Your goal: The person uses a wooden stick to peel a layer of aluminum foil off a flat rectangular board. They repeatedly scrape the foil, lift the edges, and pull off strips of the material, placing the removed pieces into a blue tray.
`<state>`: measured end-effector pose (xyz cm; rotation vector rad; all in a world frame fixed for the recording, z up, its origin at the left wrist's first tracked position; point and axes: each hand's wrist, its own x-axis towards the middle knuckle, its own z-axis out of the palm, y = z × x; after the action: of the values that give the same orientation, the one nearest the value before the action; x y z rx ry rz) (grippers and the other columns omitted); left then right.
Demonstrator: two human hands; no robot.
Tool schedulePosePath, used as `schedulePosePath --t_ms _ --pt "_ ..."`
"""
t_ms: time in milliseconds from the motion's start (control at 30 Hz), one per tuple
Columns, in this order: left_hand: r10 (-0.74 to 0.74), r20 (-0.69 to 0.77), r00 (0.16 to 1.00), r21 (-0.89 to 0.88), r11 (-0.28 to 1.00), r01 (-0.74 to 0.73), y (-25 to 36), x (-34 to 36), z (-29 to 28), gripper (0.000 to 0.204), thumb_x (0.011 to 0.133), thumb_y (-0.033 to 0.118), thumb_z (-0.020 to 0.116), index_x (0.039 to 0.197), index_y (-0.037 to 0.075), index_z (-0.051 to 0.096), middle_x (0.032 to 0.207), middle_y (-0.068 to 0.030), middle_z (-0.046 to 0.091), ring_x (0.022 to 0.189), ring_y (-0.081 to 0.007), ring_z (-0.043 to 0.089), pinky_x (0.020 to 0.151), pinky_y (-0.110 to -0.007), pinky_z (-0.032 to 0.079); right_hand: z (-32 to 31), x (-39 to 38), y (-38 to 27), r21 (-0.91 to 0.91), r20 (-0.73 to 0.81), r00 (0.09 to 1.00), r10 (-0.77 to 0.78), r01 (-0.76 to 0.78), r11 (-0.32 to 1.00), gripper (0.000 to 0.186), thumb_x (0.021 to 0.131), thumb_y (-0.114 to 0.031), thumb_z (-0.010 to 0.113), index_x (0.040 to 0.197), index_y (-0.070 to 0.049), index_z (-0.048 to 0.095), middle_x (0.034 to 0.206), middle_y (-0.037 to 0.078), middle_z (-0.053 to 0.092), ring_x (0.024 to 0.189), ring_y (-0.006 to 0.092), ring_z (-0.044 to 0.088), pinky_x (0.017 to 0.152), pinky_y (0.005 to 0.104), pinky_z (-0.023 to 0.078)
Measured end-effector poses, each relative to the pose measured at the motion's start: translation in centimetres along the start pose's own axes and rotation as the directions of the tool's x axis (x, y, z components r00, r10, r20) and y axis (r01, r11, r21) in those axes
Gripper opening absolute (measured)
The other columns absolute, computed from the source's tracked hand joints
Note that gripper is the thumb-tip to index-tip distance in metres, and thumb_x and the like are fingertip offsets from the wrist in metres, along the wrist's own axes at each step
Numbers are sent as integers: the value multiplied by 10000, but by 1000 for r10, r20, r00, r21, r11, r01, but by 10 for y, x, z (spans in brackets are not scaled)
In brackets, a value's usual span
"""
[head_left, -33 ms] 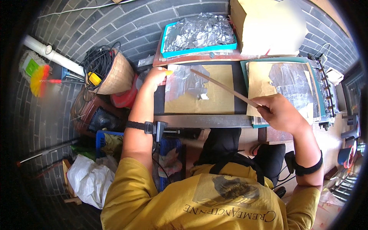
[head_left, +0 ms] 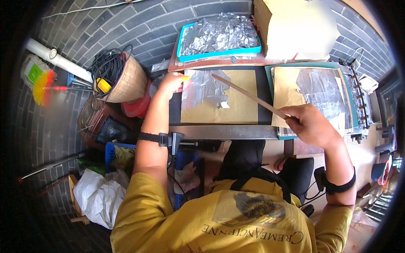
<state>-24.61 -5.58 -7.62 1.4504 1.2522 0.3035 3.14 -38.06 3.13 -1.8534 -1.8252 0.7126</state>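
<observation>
My right hand [head_left: 310,124] is closed round a thin wooden stick [head_left: 249,96]. Its far tip lies over a wrinkled silver foil sheet [head_left: 202,90]. The foil covers the upper left of a brown paper sheet [head_left: 242,111] on a black work surface [head_left: 265,95]. At the left edge, my left hand [head_left: 171,84] is closed with a yellow-covered thumb tip on the foil's upper left corner; the other fingers are partly hidden. On the right, another torn foil piece [head_left: 322,90] lies over a stack of brown paper [head_left: 286,90].
Behind the work surface stands a turquoise tray [head_left: 219,52] heaped with crumpled foil. A tall paper stack [head_left: 291,33] is beside it. A metal strip [head_left: 228,132] edges the front. On the left are a woven basket [head_left: 130,80] with black cable and a white sack [head_left: 99,198].
</observation>
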Motion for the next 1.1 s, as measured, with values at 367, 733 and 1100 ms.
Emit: schedulePosePath --t_ms 367,733,1100 --pt "530 -245 812 371 825 -426 -23 -72 63 319 783 91 655 1092 24 609 882 -114 685 766 -213 654 698 -310 504 -19 -76 3 310 177 953 246 -291 905 279 800 53 557 1068 11 624 677 86 584 593 108 498 569 266 431" --pt "506 -243 827 388 832 -395 -40 -93 94 409 828 0 559 1231 65 526 980 -74 660 807 -159 608 742 -287 489 10 -78 10 431 212 954 213 -287 855 251 833 28 561 1078 13 608 689 35 558 630 78 475 572 242 417" --pt "445 -255 859 302 880 -366 -56 -90 90 421 837 -25 507 1251 48 493 1001 -100 649 805 -177 618 763 -300 486 12 -64 -8 382 185 942 279 -330 863 234 835 6 587 1067 20 615 705 52 581 657 79 484 608 246 433"
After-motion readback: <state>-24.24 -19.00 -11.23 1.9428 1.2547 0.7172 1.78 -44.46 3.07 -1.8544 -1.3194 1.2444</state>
